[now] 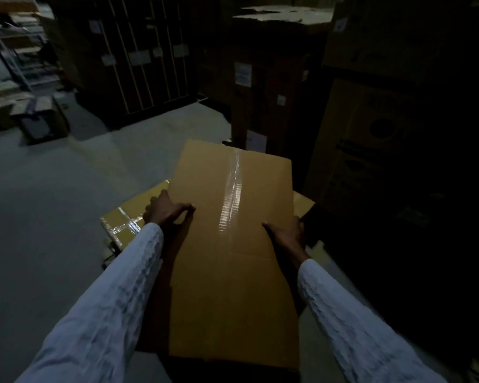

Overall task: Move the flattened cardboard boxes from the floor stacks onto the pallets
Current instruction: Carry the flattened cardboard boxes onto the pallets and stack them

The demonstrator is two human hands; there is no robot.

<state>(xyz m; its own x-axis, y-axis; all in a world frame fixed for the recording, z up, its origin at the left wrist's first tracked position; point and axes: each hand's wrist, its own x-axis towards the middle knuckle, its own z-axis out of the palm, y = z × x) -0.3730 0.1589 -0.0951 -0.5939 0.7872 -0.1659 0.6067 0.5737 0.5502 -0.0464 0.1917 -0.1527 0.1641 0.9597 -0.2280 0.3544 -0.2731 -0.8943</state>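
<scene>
Both hands grip the long side edges of a flat tan cardboard box with a clear tape strip.

The left hand (166, 210) curls its fingers over the left edge, thumb on top; the right hand (286, 230) clasps the right edge likewise. The flat tan cardboard box (233, 244) hangs centre, above a taped flattened carton (125, 217) on the grey floor (53, 203). Likely light but floppy and smooth; opposite-edge grips should keep it from bowing.
</scene>
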